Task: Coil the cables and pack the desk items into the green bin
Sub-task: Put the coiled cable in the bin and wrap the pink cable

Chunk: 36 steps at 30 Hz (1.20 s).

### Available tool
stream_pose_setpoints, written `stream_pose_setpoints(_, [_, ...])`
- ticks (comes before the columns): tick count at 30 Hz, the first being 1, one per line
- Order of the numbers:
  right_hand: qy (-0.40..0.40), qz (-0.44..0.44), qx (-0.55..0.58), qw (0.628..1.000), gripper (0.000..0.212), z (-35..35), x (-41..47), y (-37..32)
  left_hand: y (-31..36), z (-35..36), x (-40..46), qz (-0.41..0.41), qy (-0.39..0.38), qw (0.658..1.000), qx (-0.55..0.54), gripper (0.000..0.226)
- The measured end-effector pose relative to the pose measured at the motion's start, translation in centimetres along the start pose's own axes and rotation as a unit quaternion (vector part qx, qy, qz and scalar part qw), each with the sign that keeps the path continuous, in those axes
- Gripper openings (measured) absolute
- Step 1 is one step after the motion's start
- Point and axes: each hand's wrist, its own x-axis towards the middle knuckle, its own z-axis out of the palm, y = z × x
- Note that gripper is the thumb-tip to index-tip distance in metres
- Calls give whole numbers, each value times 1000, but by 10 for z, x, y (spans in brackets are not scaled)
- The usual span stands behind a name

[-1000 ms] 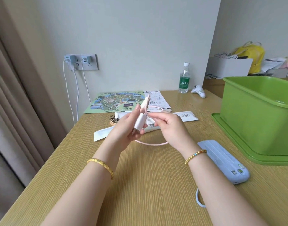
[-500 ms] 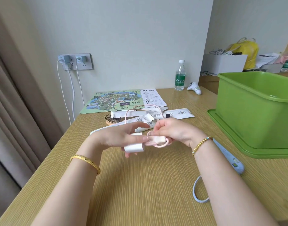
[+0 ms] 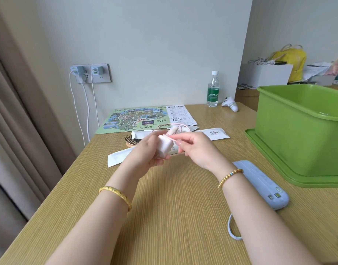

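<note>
1. The left hand is closed around a white charger, held up over the middle of the tabletop.
2. The right hand pinches a pink cable between thumb and forefinger, just beside the charger; its grip is closed on the cable.
3. The cable loops up behind both hands, toward the far edge; its plug end sticks out above the charger.
4. The green bin stands on its lid at the right edge, well apart from the hands.
5. A pale blue power bank lies near the right edge, in front of the bin, just beside the right wrist; its blue cord curls out from under the forearm.
6. A hairbrush and white packets lie behind the hands.
7. A map lies flat at the far edge.
8. A water bottle stands at the far edge near the far right corner, a small white device lying near it.
</note>
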Motion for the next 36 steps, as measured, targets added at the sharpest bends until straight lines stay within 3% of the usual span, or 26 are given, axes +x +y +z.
stream_pose_setpoints(3, [18,-11,16,1000,23,2,1,1,2,3,1,-45,20,993,-105,33])
stream_pose_setpoints(6, [1,-23,22,999,24,2,1,0,-1,5,-1,-51,4,996,-79,35])
stream_pose_setpoints(9, [-11,-25,39,999,24,1,-1,-3,-3,2,0,-20,18,998,-63,31])
stream_pose_setpoints(13, [-36,-5,54,998,15,-2,-4,-7,2,-6,4,31,60,986,-153,22])
stream_pose_setpoints(16, [-87,22,33,995,20,-4,-6,-8,4,-10,3,67,-12,986,-152,17])
stream_pose_setpoints(20, [-49,66,9,997,29,-13,-6,-7,8,-19,-1,111,-149,979,-80,25])
stream_pose_setpoints(22, [-15,75,7,997,40,-15,-4,-3,10,-25,-5,101,-181,978,12,33])
stream_pose_setpoints(26, [-16,87,14,996,35,-16,-2,1,13,-27,-15,49,-253,945,202,37])
stream_pose_setpoints(28, [-9,96,27,995,34,-16,-2,2,12,-22,-16,47,-229,930,284,35])
stream_pose_setpoints(31, [6,104,117,988,25,-16,-2,2,8,-14,-10,80,-103,900,415,46])
stream_pose_setpoints(32, [-1,97,155,983,23,-15,-3,1,4,-12,-6,100,-43,881,460,47])
stream_pose_setpoints(34, [-32,73,203,976,20,-12,-5,-2,-3,-9,1,160,68,799,576,44])
stream_pose_setpoints(35, [-51,60,212,974,21,-10,-6,-3,-6,-9,3,177,94,802,563,43])
stream_pose_setpoints(36, [-68,48,214,973,24,-8,-6,-4,-5,-10,4,167,103,852,485,42])
